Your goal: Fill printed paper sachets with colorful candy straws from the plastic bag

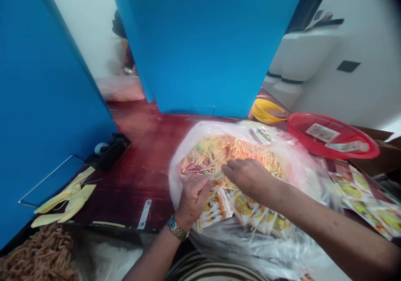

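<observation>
My left hand (194,195), with a watch (178,228) on its wrist, is at the near left part of a clear plastic bag (184,149). Its fingers are drawn together on something small and pale. My right hand (247,176) is curled just above and to the right, fingertips close to the left ones; what it pinches is too small to name. Under both hands, many thin pastel sticks (230,147) fill the open bag. Printed packets (242,205) lie in a row at the bag's near edge, below the hands.
Blue panels (203,51) stand behind the dark red table (140,147). To the right are a yellow basket (266,111), a red tray (354,136) and more packets (357,191). A tape dispenser (112,149), yellow strips (69,197) and brown pieces (40,256) are left.
</observation>
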Motion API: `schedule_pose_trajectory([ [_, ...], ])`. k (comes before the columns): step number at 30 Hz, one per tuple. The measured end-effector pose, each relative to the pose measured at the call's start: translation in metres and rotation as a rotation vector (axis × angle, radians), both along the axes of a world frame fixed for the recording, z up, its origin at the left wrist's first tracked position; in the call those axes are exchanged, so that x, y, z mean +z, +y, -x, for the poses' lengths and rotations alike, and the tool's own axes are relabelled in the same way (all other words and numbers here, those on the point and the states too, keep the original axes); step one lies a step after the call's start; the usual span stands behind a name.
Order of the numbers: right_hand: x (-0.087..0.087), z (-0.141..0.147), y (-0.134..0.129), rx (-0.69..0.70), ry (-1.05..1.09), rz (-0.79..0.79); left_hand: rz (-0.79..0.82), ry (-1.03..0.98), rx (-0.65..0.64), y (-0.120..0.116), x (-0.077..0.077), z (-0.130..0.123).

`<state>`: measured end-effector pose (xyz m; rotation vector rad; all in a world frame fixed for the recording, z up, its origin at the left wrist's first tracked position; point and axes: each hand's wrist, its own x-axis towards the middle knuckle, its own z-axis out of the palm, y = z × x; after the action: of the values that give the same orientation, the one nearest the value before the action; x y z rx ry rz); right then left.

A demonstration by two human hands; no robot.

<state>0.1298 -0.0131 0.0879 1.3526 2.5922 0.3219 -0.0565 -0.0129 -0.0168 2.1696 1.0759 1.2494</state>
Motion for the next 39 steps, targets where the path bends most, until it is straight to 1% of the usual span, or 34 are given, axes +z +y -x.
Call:
schedule_pose_trajectory([
  [2,0.001,-0.004,0.002,0.021,0.016,0.005,0.007,-0.016,0.007,0.002,-0.001,0.001],
  [4,0.002,-0.004,0.002,0.071,0.021,0.019,0.012,-0.028,0.013,0.003,0.0,0.002],
  [7,0.003,0.0,0.002,0.132,0.006,0.049,0.019,-0.024,-0.014,0.003,0.003,0.001],
  [9,0.003,0.004,0.003,0.127,-0.009,0.049,0.027,-0.023,-0.04,0.003,0.005,0.001],
  [12,0.003,0.009,0.004,0.107,-0.014,0.019,0.043,-0.041,-0.045,0.004,0.007,0.0],
  [17,0.002,0.015,0.003,0.188,0.031,0.003,0.09,-0.084,-0.056,0.007,0.006,0.0],
  [19,0.004,0.011,0.005,0.208,0.09,-0.055,0.165,-0.143,-0.058,0.008,0.004,0.0],
  [22,0.006,-0.004,0.009,0.23,0.278,-0.139,0.288,-0.25,-0.083,0.009,0.0,0.002],
  [23,0.004,-0.011,0.01,0.215,0.342,-0.156,0.312,-0.282,-0.083,0.01,-0.001,0.002],
  [25,-0.006,-0.022,0.01,0.115,0.396,-0.146,0.329,-0.327,-0.06,0.011,-0.004,0.004],
  [28,-0.027,-0.033,0.004,-0.067,0.285,-0.016,0.294,-0.333,-0.021,0.012,-0.005,0.005],
  [30,-0.034,-0.034,-0.003,-0.111,0.233,0.046,0.223,-0.31,-0.02,0.012,-0.005,0.007],
  [31,-0.034,-0.033,-0.006,-0.108,0.237,0.032,0.174,-0.296,-0.023,0.012,-0.005,0.007],
  [32,-0.03,-0.031,-0.009,-0.094,0.247,-0.014,0.121,-0.278,-0.028,0.012,-0.005,0.007],
  [34,-0.018,-0.024,-0.013,-0.044,0.235,-0.158,0.019,-0.234,-0.029,0.011,-0.005,0.006],
  [36,-0.004,-0.014,-0.014,0.015,0.163,-0.287,-0.058,-0.183,-0.018,0.01,-0.002,0.003],
  [38,0.003,-0.002,-0.013,0.055,0.091,-0.358,-0.098,-0.126,-0.002,0.007,0.002,-0.001],
  [39,0.003,0.004,-0.013,0.065,0.071,-0.376,-0.105,-0.097,-0.002,0.006,0.005,-0.004],
])
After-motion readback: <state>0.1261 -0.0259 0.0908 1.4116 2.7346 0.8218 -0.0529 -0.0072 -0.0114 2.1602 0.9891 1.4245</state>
